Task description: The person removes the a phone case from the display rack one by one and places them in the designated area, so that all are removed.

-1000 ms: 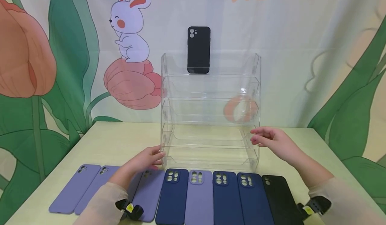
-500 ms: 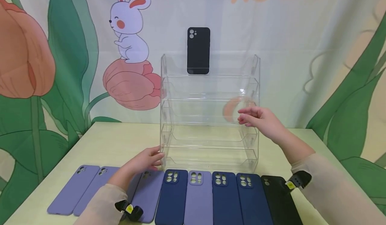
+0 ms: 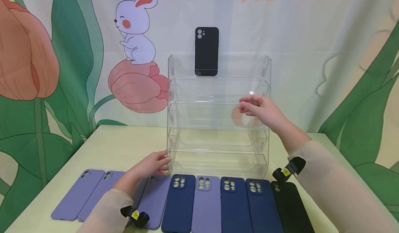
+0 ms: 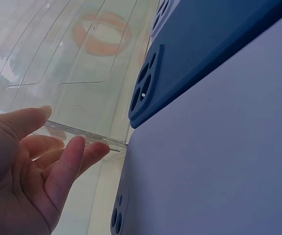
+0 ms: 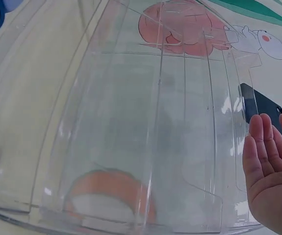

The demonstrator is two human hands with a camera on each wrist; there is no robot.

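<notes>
A clear tiered display rack (image 3: 218, 158) stands upright on the table, with one black phone case (image 3: 206, 49) leaning in its top tier. My left hand (image 3: 153, 164) holds the rack's lower left side edge; in the left wrist view, the thumb (image 4: 33, 117) lies on one side of that edge and the fingers (image 4: 67, 164) on the other. Over the right half of the rack's middle tiers hovers my right hand (image 3: 260, 111), empty, its fingers loosely bent. In the right wrist view its fingertips overlap the area beside the black case.
Phone cases lie in a row before the rack: purple ones (image 3: 78, 195) at left, navy ones (image 3: 235, 205) and another purple one (image 3: 206, 208) in the middle, a black one (image 3: 291, 205) at right. Behind the pale table (image 3: 124, 139) hangs a printed cloth (image 3: 296, 35).
My right hand has risen and moved left, from the rack's right edge to in front of its middle tiers. The left hand and the cases have stayed put.
</notes>
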